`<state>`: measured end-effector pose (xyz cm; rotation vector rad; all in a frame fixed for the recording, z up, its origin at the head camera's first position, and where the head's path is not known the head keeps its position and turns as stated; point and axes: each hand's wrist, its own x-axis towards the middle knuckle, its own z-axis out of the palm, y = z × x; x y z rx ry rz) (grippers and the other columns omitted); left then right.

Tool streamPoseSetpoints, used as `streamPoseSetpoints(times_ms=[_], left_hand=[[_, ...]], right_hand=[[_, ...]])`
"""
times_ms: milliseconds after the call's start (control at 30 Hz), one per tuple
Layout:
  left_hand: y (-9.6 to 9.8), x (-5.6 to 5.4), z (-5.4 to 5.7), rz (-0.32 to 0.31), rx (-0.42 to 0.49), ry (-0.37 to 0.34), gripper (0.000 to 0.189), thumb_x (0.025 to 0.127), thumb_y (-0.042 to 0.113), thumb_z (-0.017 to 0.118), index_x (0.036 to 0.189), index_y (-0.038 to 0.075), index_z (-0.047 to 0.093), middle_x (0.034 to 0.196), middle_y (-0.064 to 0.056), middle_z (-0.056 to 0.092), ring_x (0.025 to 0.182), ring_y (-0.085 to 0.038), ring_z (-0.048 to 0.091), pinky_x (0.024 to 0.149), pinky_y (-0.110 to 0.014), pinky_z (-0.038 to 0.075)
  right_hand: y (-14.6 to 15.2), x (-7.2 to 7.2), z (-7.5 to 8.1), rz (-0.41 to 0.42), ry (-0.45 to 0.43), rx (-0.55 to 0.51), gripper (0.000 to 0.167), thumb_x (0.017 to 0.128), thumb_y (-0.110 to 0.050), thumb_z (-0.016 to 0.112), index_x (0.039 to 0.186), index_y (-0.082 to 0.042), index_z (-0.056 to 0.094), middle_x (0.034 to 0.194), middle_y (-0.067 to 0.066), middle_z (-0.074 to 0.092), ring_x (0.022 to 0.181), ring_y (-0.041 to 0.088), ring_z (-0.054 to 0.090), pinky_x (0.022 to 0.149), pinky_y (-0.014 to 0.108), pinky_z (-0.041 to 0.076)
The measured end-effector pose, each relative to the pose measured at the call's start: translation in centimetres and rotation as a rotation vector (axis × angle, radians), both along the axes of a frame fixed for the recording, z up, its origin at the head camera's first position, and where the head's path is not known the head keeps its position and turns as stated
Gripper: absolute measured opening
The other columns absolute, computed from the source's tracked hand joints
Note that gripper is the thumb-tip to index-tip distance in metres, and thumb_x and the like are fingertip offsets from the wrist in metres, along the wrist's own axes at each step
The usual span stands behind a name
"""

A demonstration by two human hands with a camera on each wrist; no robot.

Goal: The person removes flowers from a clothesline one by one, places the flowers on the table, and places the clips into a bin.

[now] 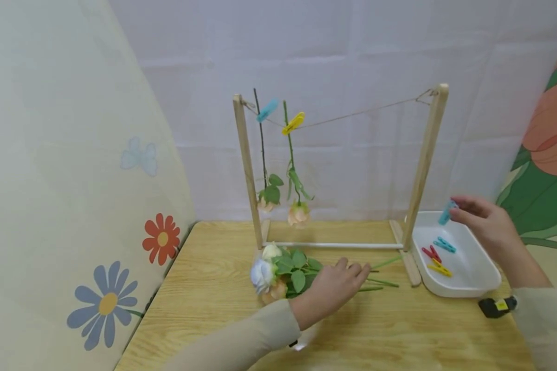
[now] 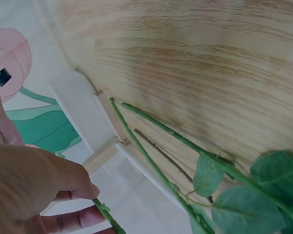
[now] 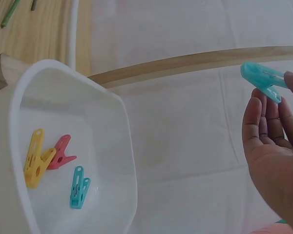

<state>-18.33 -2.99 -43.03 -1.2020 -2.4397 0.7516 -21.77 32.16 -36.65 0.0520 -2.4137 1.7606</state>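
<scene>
My left hand point(image 1: 332, 286) is pinching a slim green stem point(image 1: 386, 262) pointing toward three o'clock; my right hand point(image 1: 486, 225), a turquoise plastic clothespin point(image 3: 258, 75).

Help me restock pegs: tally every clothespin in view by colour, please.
Blue clothespins: 3 (one on the string, one in the right hand, one in the tray)
Yellow clothespins: 2 (one on the string, one in the tray)
Red clothespin: 1 (in the tray)
Total: 6
</scene>
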Motion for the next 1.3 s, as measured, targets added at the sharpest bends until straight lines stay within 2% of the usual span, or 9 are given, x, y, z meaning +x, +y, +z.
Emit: streamPoseSetpoints(times_ms=[133,333,700,867,933,1033,1133,1233,1300], left_hand=[[0.3,-0.2,-0.6,0.030,-0.034,-0.004,0.066,0.098,0.019,0.068,0.157,0.026,0.037,0.124,0.012,0.059,0.097,-0.010,0.059,0.042,-0.016,0.037],[0.8,-0.4,-1.5,0.064,-0.066,-0.028,0.065,0.100,0.025,0.066,0.157,0.028,0.035,0.132,0.012,0.057,0.103,-0.011,0.059,0.048,-0.016,0.044],[1.0,-0.7,-2.2,0.059,-0.102,-0.019,0.058,0.103,0.031,0.060,0.156,0.028,0.037,0.134,0.013,0.056,0.105,-0.009,0.059,0.049,-0.016,0.045],[1.1,-0.8,-2.3,0.065,-0.131,-0.017,0.060,0.102,0.031,0.061,0.157,0.029,0.035,0.138,0.014,0.054,0.108,-0.009,0.059,0.050,-0.016,0.047],[1.1,-0.8,-2.5,0.063,-0.138,-0.011,0.060,0.103,0.030,0.061,0.157,0.030,0.036,0.138,0.014,0.054,0.105,-0.008,0.059,0.051,-0.016,0.048],[1.1,-0.8,-2.7,0.051,-0.127,0.001,0.054,0.104,0.027,0.059,0.154,0.030,0.041,0.133,0.015,0.057,0.096,-0.006,0.059,0.050,-0.017,0.048],[1.1,-0.8,-3.0,0.036,-0.105,0.006,0.046,0.104,0.024,0.058,0.149,0.030,0.048,0.127,0.015,0.059,0.090,-0.005,0.057,0.048,-0.017,0.047],[1.1,-0.8,-3.3,0.030,-0.099,-0.012,0.045,0.103,0.023,0.059,0.146,0.030,0.050,0.126,0.016,0.060,0.091,-0.005,0.057,0.048,-0.016,0.047],[1.2,-0.8,-3.4,0.036,-0.109,-0.035,0.047,0.103,0.022,0.060,0.147,0.031,0.049,0.127,0.016,0.060,0.094,-0.006,0.058,0.049,-0.016,0.048]], right_hand=[[0.4,0.1,-0.6,-0.011,-0.055,-0.002,0.024,0.099,-0.027,0.067,0.117,-0.039,0.059,0.103,-0.026,0.060,0.094,-0.007,0.056,0.078,0.007,0.048],[1.4,-0.1,-1.9,-0.025,-0.107,0.021,0.023,0.099,-0.032,0.067,0.118,-0.039,0.057,0.102,-0.025,0.058,0.093,-0.008,0.057,0.076,0.007,0.048],[2.6,-0.1,-3.7,-0.026,-0.098,0.014,0.020,0.100,-0.029,0.065,0.114,-0.040,0.057,0.099,-0.023,0.059,0.089,-0.008,0.061,0.077,0.007,0.050],[3.0,-0.1,-4.3,-0.045,-0.133,0.030,0.018,0.100,-0.033,0.064,0.114,-0.042,0.057,0.098,-0.027,0.058,0.089,-0.008,0.060,0.075,0.007,0.049],[3.2,-0.1,-4.4,-0.049,-0.154,0.051,0.023,0.100,-0.036,0.064,0.123,-0.037,0.059,0.099,-0.029,0.057,0.090,-0.008,0.060,0.075,0.008,0.048],[3.4,-0.1,-4.5,-0.065,-0.199,0.133,0.052,0.099,-0.045,0.061,0.144,-0.020,0.053,0.099,-0.033,0.054,0.089,-0.010,0.058,0.079,0.016,0.048],[3.5,-0.1,-4.5,-0.066,-0.237,0.201,0.077,0.099,-0.052,0.058,0.155,-0.003,0.037,0.100,-0.033,0.050,0.087,-0.013,0.055,0.093,0.035,0.050],[3.6,-0.1,-4.7,-0.065,-0.243,0.239,0.080,0.100,-0.053,0.056,0.155,0.001,0.035,0.102,-0.030,0.049,0.087,-0.013,0.052,0.096,0.046,0.049],[3.7,0.0,-4.8,-0.060,-0.232,0.267,0.078,0.101,-0.051,0.055,0.154,0.002,0.036,0.103,-0.029,0.048,0.087,-0.013,0.050,0.092,0.041,0.050]])
